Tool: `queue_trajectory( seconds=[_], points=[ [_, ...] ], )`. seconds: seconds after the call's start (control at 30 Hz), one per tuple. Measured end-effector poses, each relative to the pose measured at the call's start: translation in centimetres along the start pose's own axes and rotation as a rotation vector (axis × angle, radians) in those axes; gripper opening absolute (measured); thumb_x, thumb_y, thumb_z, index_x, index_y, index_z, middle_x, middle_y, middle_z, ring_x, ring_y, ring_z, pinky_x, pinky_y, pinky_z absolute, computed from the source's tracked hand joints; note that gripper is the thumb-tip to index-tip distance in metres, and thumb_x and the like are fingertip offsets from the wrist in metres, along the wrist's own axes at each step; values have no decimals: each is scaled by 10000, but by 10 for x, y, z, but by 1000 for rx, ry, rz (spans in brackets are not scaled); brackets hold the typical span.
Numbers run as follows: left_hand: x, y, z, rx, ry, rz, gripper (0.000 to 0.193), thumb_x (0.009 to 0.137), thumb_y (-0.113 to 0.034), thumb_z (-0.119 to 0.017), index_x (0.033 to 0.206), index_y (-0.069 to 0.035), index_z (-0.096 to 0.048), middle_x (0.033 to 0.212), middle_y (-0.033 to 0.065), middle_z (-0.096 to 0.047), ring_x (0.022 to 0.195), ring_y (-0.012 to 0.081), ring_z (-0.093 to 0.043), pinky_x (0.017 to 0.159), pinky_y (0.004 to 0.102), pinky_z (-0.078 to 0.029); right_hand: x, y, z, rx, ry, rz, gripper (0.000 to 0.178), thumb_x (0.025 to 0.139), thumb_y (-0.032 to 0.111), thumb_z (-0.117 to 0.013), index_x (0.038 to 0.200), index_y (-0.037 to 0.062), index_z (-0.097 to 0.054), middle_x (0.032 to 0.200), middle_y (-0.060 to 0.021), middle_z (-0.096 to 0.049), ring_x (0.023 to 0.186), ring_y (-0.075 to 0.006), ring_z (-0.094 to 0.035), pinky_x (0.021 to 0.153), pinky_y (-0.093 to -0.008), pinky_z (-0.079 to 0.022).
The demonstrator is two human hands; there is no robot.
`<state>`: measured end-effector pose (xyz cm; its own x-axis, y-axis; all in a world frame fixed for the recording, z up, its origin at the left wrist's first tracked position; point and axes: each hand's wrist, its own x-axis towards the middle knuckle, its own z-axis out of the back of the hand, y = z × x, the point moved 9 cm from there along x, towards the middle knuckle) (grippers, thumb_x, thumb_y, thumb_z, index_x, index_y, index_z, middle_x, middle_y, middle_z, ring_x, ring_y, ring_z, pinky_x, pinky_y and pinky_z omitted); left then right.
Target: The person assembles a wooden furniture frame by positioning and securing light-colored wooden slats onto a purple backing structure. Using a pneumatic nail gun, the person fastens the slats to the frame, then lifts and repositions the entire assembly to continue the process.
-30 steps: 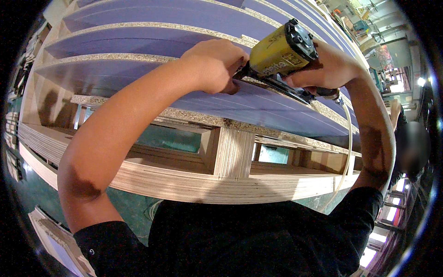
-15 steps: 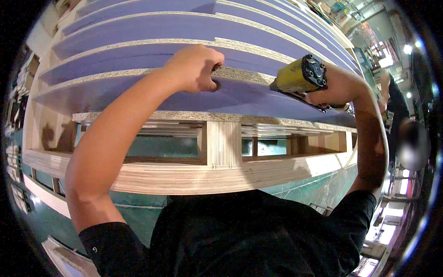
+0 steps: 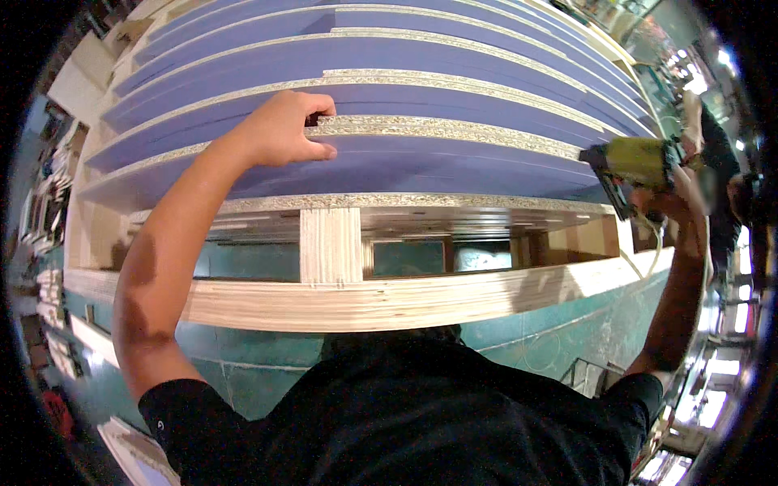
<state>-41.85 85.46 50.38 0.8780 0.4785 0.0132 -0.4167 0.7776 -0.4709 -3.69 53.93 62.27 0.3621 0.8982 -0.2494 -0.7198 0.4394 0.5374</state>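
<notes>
Our right hand (image 3: pixel 666 202) clasps the yellow nail gun (image 3: pixel 639 160), no longer beside our left hand (image 3: pixel 279 131) but by a fresh stretch near the right end of the chipboard edges (image 3: pixel 454 128), which our left grip straddles, whether pinching we cannot tell.

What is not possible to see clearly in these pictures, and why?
Head view:
Right hand: grip blurred, partly covered by nail gun.
Left hand: some fingers hidden behind the hand itself.
Purple boards: far side cut off by top edge.
Floor: partly covered by the black shirt.
</notes>
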Motion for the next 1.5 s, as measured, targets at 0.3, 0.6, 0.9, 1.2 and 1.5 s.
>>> queue_trajectory(
  seconds=[0.3, 0.6, 0.9, 1.2, 1.5],
  points=[
    [-77, -68, 47, 197, -447, -116, 448, 839, -208, -755, 1233, -26, -645, 1219, 172, -677, 1106, 338, -645, 982, 444, -494, -116, -147, 28, 725, -148, 236, 627, 851, 366, -750, 1369, 86, -534, 1237, -112, -660, 973, -256, -668, 807, -455, -564],
    [-208, -252, -72, -727, 147, -688, 394, 1031, -309, -548, 1227, 25, -618, 1209, 294, -649, 1043, 382, -674, 920, 512, -525, -279, -243, -125, 1201, -912, 40, 584, 915, 436, -729, 1355, 101, -542, 1180, -91, -656, 833, -234, -680, 699, -423, -596],
    [-163, -263, -381, -1134, 1028, -140, 278, 943, -140, -704, 1178, -2, -651, 1134, 135, -723, 1055, 212, -681, 936, 372, -530, -423, -316, -568, 1662, -779, -1065, 609, 857, 638, -728, 1137, 111, -608, 914, -56, -632, 744, -229, -633, 666, -442, -549],
    [-230, -214, -601, -850, 1239, 82, 183, 996, -146, -650, 1103, 3, -660, 1013, 111, -745, 827, 163, -694, 731, 300, -552, -650, -139, -1002, 1930, 80, -1363, 565, 897, 410, -724, 1304, 50, -568, 1195, -177, -615, 1065, -331, -605, 827, -497, -531],
    [-256, -169, -673, -247, 1298, 23, 186, 970, -199, -660, 1032, -27, -693, 790, 47, -685, 606, 119, -588, 535, 281, -461, -707, -55, -1087, 2025, 46, -1179, 602, 817, 370, -783, 1297, 75, -569, 1189, -124, -608, 1059, -278, -589, 847, -481, -514]
  ],
)
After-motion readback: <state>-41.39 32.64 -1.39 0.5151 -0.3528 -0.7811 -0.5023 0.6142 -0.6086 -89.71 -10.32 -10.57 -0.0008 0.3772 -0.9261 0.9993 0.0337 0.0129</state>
